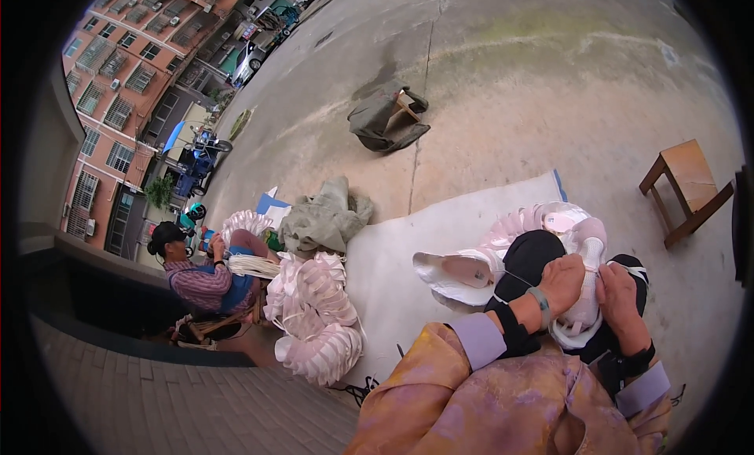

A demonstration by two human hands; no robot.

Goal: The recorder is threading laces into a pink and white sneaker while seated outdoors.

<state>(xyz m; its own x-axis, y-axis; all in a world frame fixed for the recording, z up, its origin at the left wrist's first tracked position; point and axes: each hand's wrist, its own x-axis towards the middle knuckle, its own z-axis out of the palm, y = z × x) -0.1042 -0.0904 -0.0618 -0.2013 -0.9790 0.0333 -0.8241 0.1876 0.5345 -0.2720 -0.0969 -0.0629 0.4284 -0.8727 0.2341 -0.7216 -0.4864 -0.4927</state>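
Left hand [561,286] and right hand [619,294] clench one white shoe upper [585,298]; finished stacks [314,313] lie left of it, more uppers [471,268] beside it remain.

Wooden stool [689,186], seated co-worker [200,278], parked car [250,60]

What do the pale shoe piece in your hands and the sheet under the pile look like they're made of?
The shoe piece, gripped by the left hand and right hand, looks like soft matte pink-white fabric or foam; it bends in the grip. The white sheet looks like thin, dull felt or foam, lying flat on the concrete; uncertain.
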